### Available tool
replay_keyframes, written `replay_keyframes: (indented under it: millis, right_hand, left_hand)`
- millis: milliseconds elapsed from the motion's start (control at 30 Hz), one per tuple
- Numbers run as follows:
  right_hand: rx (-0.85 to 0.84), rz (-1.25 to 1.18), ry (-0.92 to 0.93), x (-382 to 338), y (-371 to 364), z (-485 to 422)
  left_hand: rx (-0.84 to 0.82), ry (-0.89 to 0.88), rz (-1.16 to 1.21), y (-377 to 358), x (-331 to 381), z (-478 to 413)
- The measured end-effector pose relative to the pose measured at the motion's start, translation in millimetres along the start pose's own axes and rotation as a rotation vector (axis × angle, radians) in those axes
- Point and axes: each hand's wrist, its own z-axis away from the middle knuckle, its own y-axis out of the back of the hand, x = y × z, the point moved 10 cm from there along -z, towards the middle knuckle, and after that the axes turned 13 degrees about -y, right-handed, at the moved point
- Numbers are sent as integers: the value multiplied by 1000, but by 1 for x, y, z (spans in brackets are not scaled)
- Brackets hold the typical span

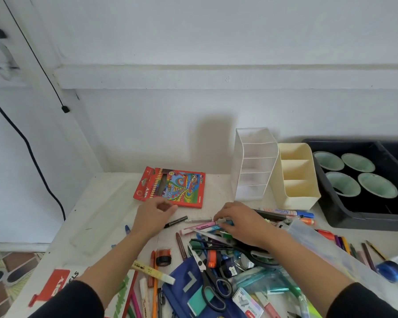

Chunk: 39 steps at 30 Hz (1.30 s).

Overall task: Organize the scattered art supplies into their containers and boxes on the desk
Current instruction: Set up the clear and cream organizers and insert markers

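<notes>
A heap of pens, markers, pencils and scissors covers the near part of the white desk. My right hand rests on the heap, its fingertips pinching a pink and blue pen. My left hand hovers with loosely curled fingers just in front of the red colour-pencil box, holding nothing. A black marker lies between the hands. Behind them stand a clear tiered organiser and a cream three-slot holder, both with nothing in them.
A black tray holding several green-lined cups sits at the back right. A clear plastic lid leans over the pile on the right. A blue pouch, a stapler-pin box and a blue tape roll lie near the front.
</notes>
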Motion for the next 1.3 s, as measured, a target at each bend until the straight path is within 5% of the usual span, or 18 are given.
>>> replay_keyframes:
  millis: [133,600,1000,1300]
  right_hand:
    - [-78,148,-17,-5,-2,-7]
    - [-178,264,43,-26,-2,-5]
    - [-97,270,56,-38,1,-1]
    - [278,-328,43,-6,54,38]
  left_hand:
    - [-351,-377,-246,-44,43,3]
    - [-650,-545,-461,-76,67,9]
    - [-331,-446,-158,5,99,4]
    - [21,-297,336,37,125,5]
